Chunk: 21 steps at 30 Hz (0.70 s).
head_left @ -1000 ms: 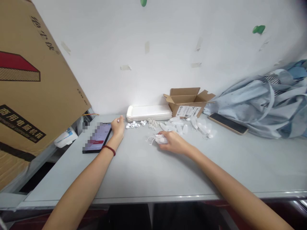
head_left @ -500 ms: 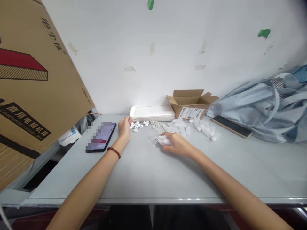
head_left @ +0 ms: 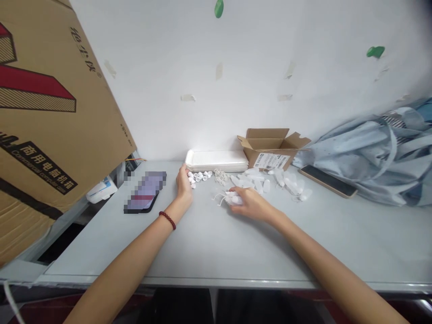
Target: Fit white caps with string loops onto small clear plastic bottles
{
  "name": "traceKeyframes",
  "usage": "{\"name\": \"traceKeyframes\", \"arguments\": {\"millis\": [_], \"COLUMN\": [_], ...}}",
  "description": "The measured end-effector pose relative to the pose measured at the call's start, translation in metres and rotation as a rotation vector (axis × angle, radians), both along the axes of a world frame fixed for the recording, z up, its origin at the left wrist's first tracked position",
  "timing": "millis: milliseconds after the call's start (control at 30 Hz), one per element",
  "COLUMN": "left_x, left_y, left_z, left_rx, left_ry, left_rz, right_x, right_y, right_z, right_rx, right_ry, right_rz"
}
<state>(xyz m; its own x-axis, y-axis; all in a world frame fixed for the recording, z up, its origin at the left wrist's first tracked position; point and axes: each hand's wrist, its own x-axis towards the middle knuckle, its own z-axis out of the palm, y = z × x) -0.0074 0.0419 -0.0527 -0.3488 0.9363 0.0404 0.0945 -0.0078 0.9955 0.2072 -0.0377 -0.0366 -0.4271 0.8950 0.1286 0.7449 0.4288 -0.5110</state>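
Left hand (head_left: 184, 185) near ten-odd caps (head_left: 198, 177), right hand (head_left: 251, 204) on one bundle (head_left: 233, 198)

Bright even light, soft shadow under the right hand (head_left: 252, 204), edges warped

the left hand (head_left: 184, 185) rests just beside a cluster of small white caps (head_left: 198, 177) on the grey surface (head_left: 256, 256), while the right hand (head_left: 252, 204) cups a white plastic bundle (head_left: 232, 198) trailing loose string, near a stack of white trays (head_left: 216, 160) and an open cardboard box (head_left: 270, 150).
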Motion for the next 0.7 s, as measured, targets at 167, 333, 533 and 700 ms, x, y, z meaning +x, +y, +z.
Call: {"name": "traceKeyframes", "arguments": {"millis": [167, 333, 533, 700], "left_x": [0.016, 0.019, 0.013, 0.016], "left_y": [-0.013, -0.016, -0.017, -0.019], "left_z": [0.012, 0.014, 0.013, 0.006], "left_rx": [0.07, 0.058, 0.006, 0.041], "left_ry": [-0.593, -0.597, -0.503, -0.464], "left_rz": [-0.014, -0.043, -0.067, -0.09], "right_x": [0.001, 0.001, 0.001, 0.002], "right_y": [0.002, 0.001, 0.001, 0.003], "right_z": [-0.001, 0.0, -0.001, -0.004], "right_rx": [-0.02, -0.026, -0.032, -0.025], "right_ry": [0.01, 0.01, 0.009, 0.01], "right_rz": [0.007, 0.011, 0.001, 0.003]}}
